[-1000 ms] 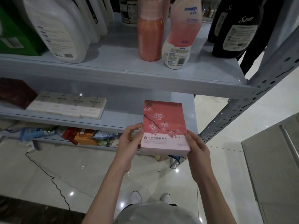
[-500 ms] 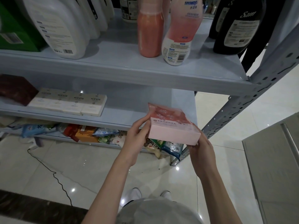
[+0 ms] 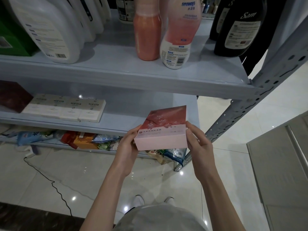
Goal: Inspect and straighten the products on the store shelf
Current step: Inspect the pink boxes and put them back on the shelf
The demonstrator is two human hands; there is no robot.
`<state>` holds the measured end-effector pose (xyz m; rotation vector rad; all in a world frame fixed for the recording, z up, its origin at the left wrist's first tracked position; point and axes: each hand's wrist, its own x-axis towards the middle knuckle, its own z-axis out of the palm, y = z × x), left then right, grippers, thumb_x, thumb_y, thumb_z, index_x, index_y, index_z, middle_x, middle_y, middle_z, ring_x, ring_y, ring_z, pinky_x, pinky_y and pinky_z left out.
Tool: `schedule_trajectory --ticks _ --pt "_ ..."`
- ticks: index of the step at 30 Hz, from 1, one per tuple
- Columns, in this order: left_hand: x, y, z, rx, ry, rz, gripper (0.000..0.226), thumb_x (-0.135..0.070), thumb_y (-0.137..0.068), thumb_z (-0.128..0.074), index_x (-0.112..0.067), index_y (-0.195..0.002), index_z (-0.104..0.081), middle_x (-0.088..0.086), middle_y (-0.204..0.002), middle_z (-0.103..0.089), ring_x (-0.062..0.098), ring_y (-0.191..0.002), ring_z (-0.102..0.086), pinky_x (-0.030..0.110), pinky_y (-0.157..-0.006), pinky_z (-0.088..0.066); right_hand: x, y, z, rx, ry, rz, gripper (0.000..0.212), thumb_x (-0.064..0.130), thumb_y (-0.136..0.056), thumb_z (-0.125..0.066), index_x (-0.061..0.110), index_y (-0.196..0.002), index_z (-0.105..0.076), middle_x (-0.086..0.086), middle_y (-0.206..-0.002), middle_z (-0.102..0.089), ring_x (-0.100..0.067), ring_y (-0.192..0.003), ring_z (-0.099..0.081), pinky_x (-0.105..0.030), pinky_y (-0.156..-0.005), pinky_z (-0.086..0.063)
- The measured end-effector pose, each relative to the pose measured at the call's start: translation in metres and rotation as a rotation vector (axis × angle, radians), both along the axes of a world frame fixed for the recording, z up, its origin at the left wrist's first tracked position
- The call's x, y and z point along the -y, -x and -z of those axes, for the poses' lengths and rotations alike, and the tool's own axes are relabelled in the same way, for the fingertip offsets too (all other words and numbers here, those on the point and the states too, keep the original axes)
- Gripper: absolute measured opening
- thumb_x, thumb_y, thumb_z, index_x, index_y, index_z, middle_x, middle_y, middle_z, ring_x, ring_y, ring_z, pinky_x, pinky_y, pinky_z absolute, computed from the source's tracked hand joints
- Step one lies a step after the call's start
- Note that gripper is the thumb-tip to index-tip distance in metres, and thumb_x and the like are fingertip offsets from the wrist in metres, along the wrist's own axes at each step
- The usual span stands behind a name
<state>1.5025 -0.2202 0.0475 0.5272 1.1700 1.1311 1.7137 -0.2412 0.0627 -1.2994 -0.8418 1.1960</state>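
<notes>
Holding the pink blossom box (image 3: 162,130) at lower centre of the head view, the left hand (image 3: 129,148) and right hand (image 3: 199,145) clasp its opposite sides. Its long axis points away toward the middle shelf (image 3: 126,117) just beyond, with both hands equally near.

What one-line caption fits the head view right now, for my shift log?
Head view: left hand and right hand hold a pink blossom-printed box in front of the middle shelf.

Pink box (image 3: 160,139), white blossom print
</notes>
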Motion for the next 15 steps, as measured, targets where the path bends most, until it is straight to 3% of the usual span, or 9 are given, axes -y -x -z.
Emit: schedule_trajectory --ticks 3,6,11,13,15 --pt "-0.001 0.001 -0.001 -0.041 -0.022 -0.010 0.034 -0.009 -0.105 -0.044 -0.013 -0.129 -0.067 0.009 -0.127 -0.071 0.030 -0.121 -0.064 0.045 -0.094 -0.052 -0.001 -0.004 0.001 -0.012 0.055 0.005 0.026 0.036 -0.099 -0.063 0.028 -0.120 -0.076 0.003 -0.129 -0.071 -0.019 -0.120 -0.066 -0.036 -0.099 -0.054" --pt "0.001 0.003 -0.007 -0.142 -0.071 0.012 0.035 0.000 -0.099 -0.053 -0.018 -0.123 -0.071 0.003 -0.120 -0.074 0.024 -0.113 -0.068 0.040 -0.091 -0.054 -0.001 -0.003 0.000 0.012 0.163 0.036 0.026 0.037 -0.099 -0.066 0.018 -0.117 -0.068 0.005 -0.114 -0.073 -0.017 -0.110 -0.069 -0.026 -0.080 -0.052" --pt "0.002 0.000 -0.014 -0.177 -0.147 0.134 0.047 0.005 -0.090 -0.068 -0.018 -0.131 -0.063 0.002 -0.124 -0.071 0.012 -0.100 -0.071 0.022 -0.071 -0.055 0.000 0.003 0.015 0.111 0.190 -0.054 0.046 0.029 -0.092 -0.076 0.037 -0.132 -0.054 0.007 -0.124 -0.064 -0.006 -0.107 -0.065 -0.018 -0.066 -0.056" --pt "-0.001 -0.001 -0.016 -0.094 -0.127 0.126 0.049 -0.007 -0.090 -0.071 -0.020 -0.136 -0.061 0.002 -0.129 -0.069 0.018 -0.111 -0.070 0.027 -0.080 -0.056 0.002 0.003 0.021 0.058 0.186 -0.109 0.045 0.026 -0.096 -0.072 0.045 -0.134 -0.057 0.001 -0.127 -0.065 -0.016 -0.113 -0.067 -0.023 -0.070 -0.059" --pt "-0.003 -0.004 -0.020 -0.056 -0.114 0.132 0.036 -0.012 -0.097 -0.063 -0.019 -0.132 -0.066 0.007 -0.123 -0.073 0.021 -0.110 -0.070 0.028 -0.083 -0.056 0.003 0.004 0.027 -0.013 0.191 -0.133 0.042 0.024 -0.099 -0.068 0.046 -0.134 -0.061 -0.002 -0.131 -0.065 -0.021 -0.119 -0.067 -0.035 -0.080 -0.063"
